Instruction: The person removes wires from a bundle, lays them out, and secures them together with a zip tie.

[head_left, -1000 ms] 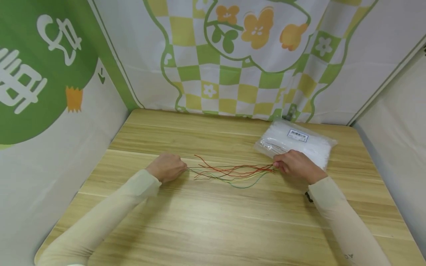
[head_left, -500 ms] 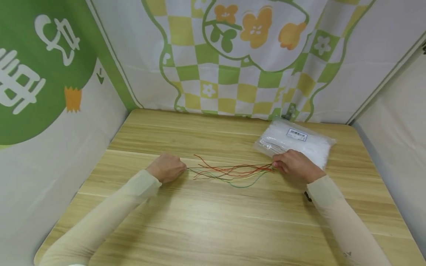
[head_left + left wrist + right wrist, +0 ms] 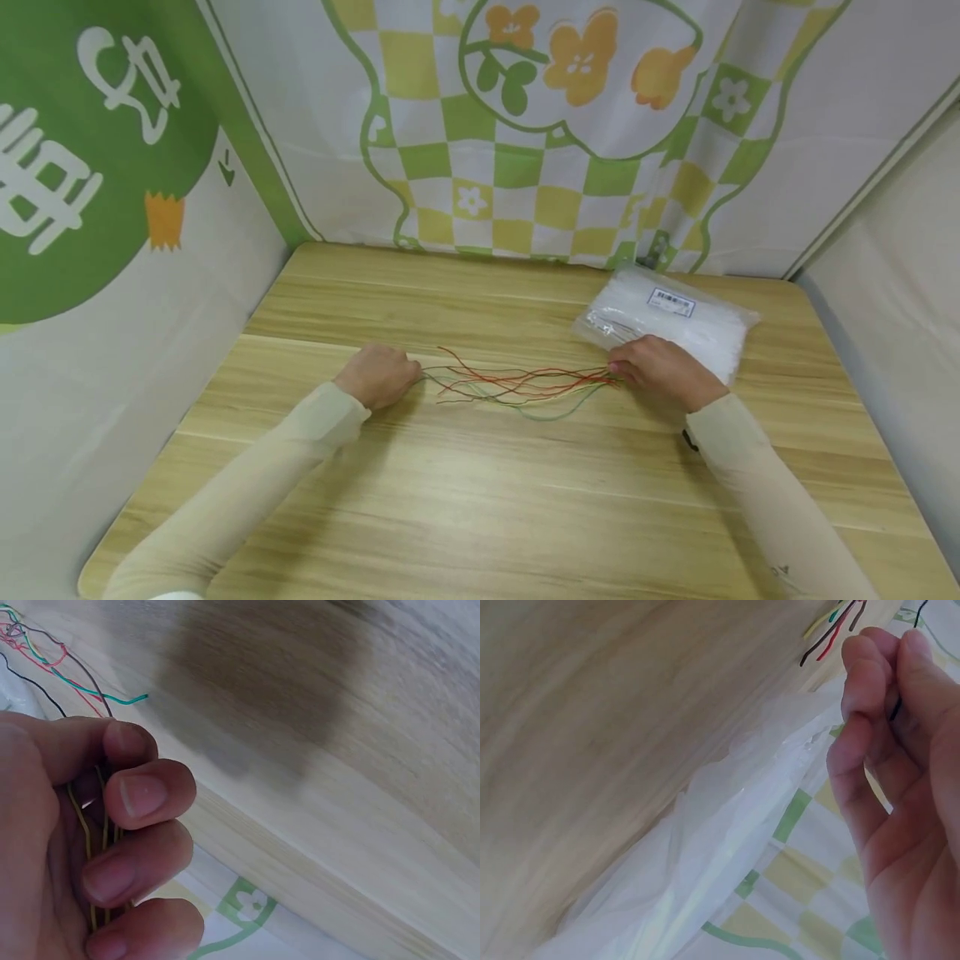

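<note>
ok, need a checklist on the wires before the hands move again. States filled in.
1. Left hand holding its strands: ok, fingers curled round several yellowish ones.
2. Right hand on a wire: ok, thumb and finger pinch a dark wire.
3. Wires between the hands untangled: not ok, several cross.
4. All ends gathered: not ok, loose ends show near both hands.
5. Right hand free of the plastic bag: cannot tell, they overlap in the head view.

The left hand [image 3: 124, 855] grips several thin wires [image 3: 88, 838].
</note>
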A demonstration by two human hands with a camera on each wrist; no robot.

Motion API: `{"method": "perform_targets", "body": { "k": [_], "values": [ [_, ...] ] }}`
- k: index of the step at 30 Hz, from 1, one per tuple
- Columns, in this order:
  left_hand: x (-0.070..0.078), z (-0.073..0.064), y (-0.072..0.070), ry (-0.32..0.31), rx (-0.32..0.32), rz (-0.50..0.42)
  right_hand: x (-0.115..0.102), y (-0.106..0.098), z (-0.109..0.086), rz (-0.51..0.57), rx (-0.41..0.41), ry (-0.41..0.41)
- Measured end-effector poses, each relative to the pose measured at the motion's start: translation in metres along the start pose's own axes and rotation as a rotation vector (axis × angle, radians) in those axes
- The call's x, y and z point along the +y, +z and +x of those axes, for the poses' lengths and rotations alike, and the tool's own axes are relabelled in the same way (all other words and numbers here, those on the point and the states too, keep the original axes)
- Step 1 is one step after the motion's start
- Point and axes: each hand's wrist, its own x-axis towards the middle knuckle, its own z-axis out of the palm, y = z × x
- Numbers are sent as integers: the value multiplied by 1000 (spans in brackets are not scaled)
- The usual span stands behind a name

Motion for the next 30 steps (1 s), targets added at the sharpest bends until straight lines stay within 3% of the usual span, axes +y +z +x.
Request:
{"method": "perform_targets", "body": {
  "k": [8, 21, 30],
  "values": [
    [0, -1, -1, -24, 11, -22, -2, 2, 3, 29, 2, -16],
    [-2, -2, -4, -61, -91, -94, -6, 0, 2, -54, 8, -45],
    [-5, -2, -3, -71, -134, -144, -11, -7, -2, 6, 27, 41]
  ]
}}
